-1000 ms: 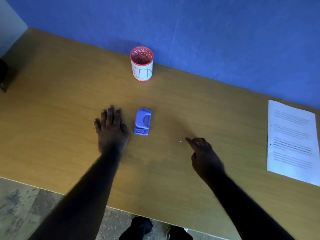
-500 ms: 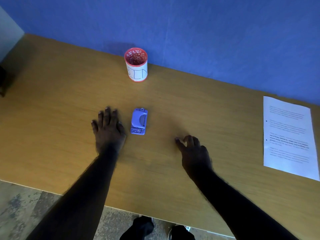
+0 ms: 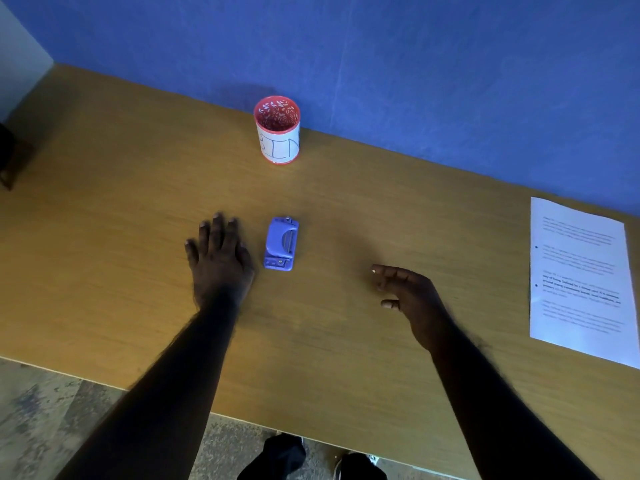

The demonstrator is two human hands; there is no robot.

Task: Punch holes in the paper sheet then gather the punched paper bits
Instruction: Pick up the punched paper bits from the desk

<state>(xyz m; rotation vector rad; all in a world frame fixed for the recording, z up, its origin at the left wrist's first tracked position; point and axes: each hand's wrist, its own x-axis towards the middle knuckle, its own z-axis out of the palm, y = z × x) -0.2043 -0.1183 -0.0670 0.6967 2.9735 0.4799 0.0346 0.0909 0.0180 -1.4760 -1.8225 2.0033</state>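
A small blue hole punch [image 3: 281, 244] lies on the wooden table [image 3: 104, 209]. My left hand [image 3: 220, 261] rests flat on the table just left of the punch, fingers spread, holding nothing. My right hand [image 3: 412, 299] hovers to the right of the punch with its fingers loosely apart. A tiny white paper bit [image 3: 373, 270] clings to its index fingertip. The printed paper sheet [image 3: 581, 278] lies flat at the table's right edge, with two punched holes along its left margin.
A red cup with a white label reading BIN [image 3: 278, 140] stands at the back of the table against the blue wall. The table's front edge runs below my forearms, with floor and my feet beyond it.
The paper bit lay on the table a second ago. My right hand pressed down on it, then lifted with the bit on its fingertip. My left hand stayed flat.
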